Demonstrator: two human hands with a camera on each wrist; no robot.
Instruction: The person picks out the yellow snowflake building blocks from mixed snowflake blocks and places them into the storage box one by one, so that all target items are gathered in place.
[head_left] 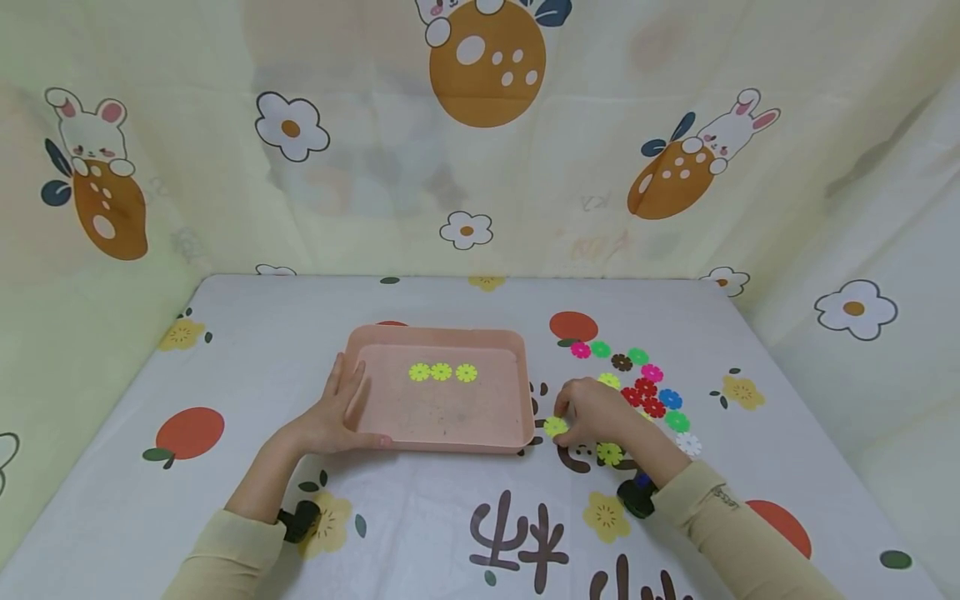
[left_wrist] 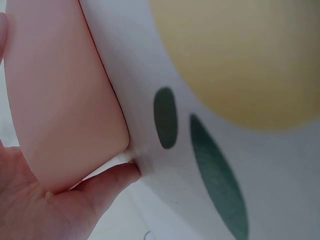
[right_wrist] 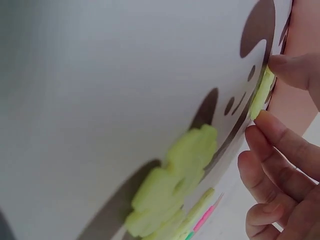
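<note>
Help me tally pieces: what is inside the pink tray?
Inside the pink tray, three yellow flower pieces lie in a row; anything directly beneath them is covered, so unseen.

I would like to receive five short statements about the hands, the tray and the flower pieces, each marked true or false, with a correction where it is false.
1. Three yellow-green flower pieces lie in the pink tray. True.
2. The left hand holds a blue piece. False: it touches the tray at its left side.
3. The right hand has thumb and fingertip on a yellow-green piece outside the tray. True.
4. The blue piece lies inside the tray. False: it lies on the table, right of the tray.
5. A white piece lies on the table. True.
</note>
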